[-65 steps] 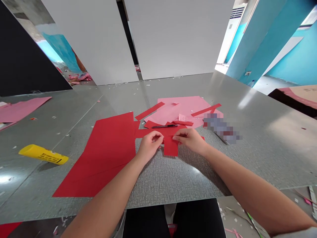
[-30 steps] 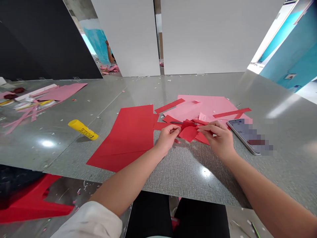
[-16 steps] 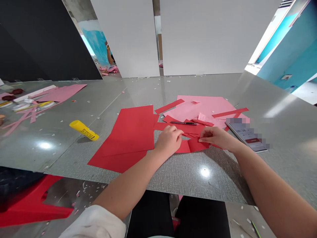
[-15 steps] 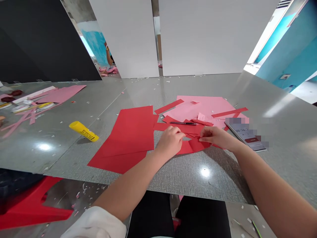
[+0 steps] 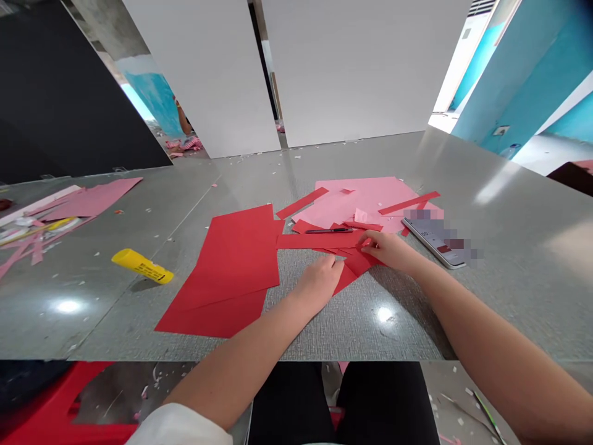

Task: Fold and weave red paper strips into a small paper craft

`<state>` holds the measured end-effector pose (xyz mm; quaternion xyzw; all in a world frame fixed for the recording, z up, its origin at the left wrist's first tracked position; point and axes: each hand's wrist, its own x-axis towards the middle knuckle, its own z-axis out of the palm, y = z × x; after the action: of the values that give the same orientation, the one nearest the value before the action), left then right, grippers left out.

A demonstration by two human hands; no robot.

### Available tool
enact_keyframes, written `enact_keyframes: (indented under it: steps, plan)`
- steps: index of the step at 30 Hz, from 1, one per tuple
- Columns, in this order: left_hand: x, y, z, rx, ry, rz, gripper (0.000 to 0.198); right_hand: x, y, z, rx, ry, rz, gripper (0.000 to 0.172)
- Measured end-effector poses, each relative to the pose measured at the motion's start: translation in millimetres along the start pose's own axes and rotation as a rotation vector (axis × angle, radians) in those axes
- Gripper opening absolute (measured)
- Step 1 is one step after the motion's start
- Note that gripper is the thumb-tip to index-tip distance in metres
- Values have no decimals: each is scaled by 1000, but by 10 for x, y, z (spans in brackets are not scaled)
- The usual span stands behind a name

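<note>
A small folded red paper piece [image 5: 354, 264] lies on the grey table [image 5: 324, 321] in front of me. My left hand [image 5: 319, 281] rests on its left part with fingers laid flat, pressing it down. My right hand [image 5: 388, 250] pinches the piece's upper right edge between thumb and fingers. Just behind the piece lie a long red strip [image 5: 315, 241] and a black pen [image 5: 328, 230].
Large red sheets [image 5: 231, 272] lie left of my hands, with a yellow glue stick [image 5: 141, 266] further left. A pink sheet [image 5: 361, 198] with red strips and a phone [image 5: 435, 238] lie behind and to the right. Pink scraps [image 5: 69, 204] sit at the far left.
The red piece, lifted in both hands a second ago, now lies on the table. My left hand has slid along it toward me, flattening it. My right hand moved up to its far edge.
</note>
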<state>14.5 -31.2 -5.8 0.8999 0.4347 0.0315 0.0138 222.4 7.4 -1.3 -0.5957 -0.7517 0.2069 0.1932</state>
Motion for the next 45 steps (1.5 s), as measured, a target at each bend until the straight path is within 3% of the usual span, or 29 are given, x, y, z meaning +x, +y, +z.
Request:
enact_keyframes:
  steps: [6, 13, 21, 29, 36, 40, 42, 45]
  plan:
    - [-68, 61, 1, 63, 61, 122, 36, -75, -39, -7, 13, 66, -5, 13]
    - [-272, 117, 38, -2, 46, 143, 43, -191, -16, 33, -17, 117, 23, 15]
    - [-329, 87, 19, -95, 50, 128, 56, -307, -159, 8, 370, 15, 79, 52]
    - [-362, 55, 39, -179, -66, 205, 76, -272, -96, 76, 329, -41, 120, 46]
    - [-355, 13, 42, -211, -79, 236, 79, -265, -126, 60, 315, -57, 118, 50]
    - [-350, 15, 32, -214, -91, 242, 77, -276, -83, 68, 157, -32, 58, 51]
    - [-346, 20, 27, -211, -101, 236, 77, -310, -81, 66, -42, 109, -42, 51]
    - [-342, 27, 23, -206, -104, 237, 77, -383, -128, 48, -350, 303, -311, 33]
